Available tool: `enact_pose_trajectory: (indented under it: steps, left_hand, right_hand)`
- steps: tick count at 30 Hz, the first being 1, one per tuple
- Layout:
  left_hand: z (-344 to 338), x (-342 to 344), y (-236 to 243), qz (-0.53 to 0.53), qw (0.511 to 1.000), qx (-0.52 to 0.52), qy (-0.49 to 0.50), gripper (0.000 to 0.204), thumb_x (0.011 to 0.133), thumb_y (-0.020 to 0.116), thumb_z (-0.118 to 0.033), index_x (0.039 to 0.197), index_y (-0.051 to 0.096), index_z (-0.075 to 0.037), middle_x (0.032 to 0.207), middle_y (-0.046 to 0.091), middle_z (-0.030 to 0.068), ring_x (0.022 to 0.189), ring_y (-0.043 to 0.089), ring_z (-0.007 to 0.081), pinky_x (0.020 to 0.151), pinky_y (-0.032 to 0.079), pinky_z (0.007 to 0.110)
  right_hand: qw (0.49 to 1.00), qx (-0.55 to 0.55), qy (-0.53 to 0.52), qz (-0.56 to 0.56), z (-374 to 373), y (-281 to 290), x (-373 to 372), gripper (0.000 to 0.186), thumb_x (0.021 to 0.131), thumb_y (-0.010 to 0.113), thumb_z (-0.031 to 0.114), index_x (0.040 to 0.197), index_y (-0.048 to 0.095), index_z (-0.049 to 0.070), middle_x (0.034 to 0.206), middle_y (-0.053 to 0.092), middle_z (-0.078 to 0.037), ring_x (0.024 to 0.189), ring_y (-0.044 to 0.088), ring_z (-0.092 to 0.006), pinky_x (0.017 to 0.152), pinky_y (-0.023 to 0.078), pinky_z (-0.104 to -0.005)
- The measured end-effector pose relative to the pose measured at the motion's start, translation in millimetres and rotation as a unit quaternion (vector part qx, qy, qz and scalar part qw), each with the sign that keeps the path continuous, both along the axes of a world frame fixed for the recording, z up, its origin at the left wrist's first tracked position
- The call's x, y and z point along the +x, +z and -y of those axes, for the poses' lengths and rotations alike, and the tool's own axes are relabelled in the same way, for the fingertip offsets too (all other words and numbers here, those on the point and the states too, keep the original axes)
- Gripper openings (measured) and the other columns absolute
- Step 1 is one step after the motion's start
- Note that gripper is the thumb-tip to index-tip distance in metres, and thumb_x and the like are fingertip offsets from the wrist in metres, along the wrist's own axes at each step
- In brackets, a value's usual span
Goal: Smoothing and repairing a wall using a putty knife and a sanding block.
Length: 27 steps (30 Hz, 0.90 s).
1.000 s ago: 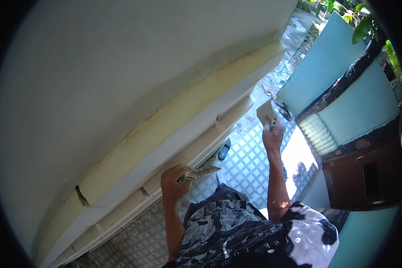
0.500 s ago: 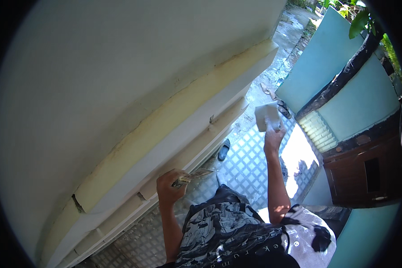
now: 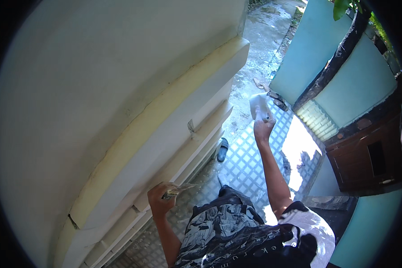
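My left hand [image 3: 160, 200] is low beside the stepped white wall base [image 3: 178, 152] and grips a flat metal scraper blade [image 3: 179, 190] that points right, close to the moulding. My right hand [image 3: 263, 127] is stretched forward at arm's length over the patterned floor and holds up a small white container [image 3: 258, 105]. The two hands are far apart. My patterned dark shirt and shorts fill the lower middle of the view.
A big white wall with cream trim [image 3: 174, 96] fills the left. A dark sandal [image 3: 222, 149] lies on the metal chequer-plate floor [image 3: 245, 165]. Another pair of sandals [image 3: 278, 101] lies by the turquoise wall [image 3: 308, 53]. A brown wooden cabinet [image 3: 366, 158] stands at right.
My right hand has moved forward and slightly up with the white container. My left hand, still holding the scraper, has shifted a little lower and left along the wall base.
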<state>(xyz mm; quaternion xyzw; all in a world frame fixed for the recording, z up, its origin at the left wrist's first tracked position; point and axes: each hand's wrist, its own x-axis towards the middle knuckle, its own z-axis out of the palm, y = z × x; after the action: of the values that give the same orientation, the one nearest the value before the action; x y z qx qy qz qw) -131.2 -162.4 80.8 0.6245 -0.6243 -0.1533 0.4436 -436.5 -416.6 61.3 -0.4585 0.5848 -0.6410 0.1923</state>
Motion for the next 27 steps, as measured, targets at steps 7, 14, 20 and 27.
enact_pose_trajectory:
  steps: [7,14,20,27]
  left_hand:
    - [-1.1,4.9,-1.9,0.021,0.999,0.007,-0.028,0.021,0.057,0.063,0.001,0.076,0.067,-0.008,0.08,0.07,0.0072,0.07,0.068,0.0244,0.065,0.052,0.03]
    - [-0.1,-7.1,0.4,0.054,0.998,0.008,0.028,0.019,0.056,0.062,0.002,0.072,0.066,-0.007,0.079,0.07,0.007,0.07,0.068,0.024,0.064,0.052,0.03]
    - [-1.6,-17.3,0.5,0.05,0.998,0.0,0.044,0.017,0.058,0.061,0.002,0.071,0.066,-0.008,0.077,0.07,0.0073,0.07,0.069,0.0234,0.064,0.053,0.03]
    - [-7.8,-37.6,-1.5,0.052,0.997,0.008,0.061,0.016,0.059,0.062,0.002,0.071,0.066,-0.008,0.077,0.07,0.0068,0.07,0.07,0.0232,0.065,0.054,0.03]
  right_hand:
    - [0.87,-0.035,0.391,-0.298,-22.0,25.3,30.5,0.047,0.079,0.05,-0.011,0.119,0.065,0.01,0.116,0.065,-0.012,0.1,0.065,-0.0311,0.084,0.053,-0.0391]
    - [0.964,-0.072,0.159,-0.2,-0.4,-9.3,-7.7,0.04,0.084,0.05,-0.004,0.119,0.065,0.006,0.12,0.063,-0.018,0.109,0.064,-0.0285,0.097,0.048,-0.0376]
    - [0.791,-0.138,0.294,-0.519,16.4,-9.8,7.3,0.046,0.084,0.054,0.001,0.128,0.056,0.015,0.132,0.057,-0.013,0.121,0.056,-0.0253,0.101,0.046,-0.0408]
    - [0.874,-0.01,0.207,-0.439,36.5,5.9,-34.4,0.036,0.085,0.054,0.006,0.118,0.064,0.014,0.123,0.063,-0.008,0.112,0.058,-0.0307,0.094,0.045,-0.0442]
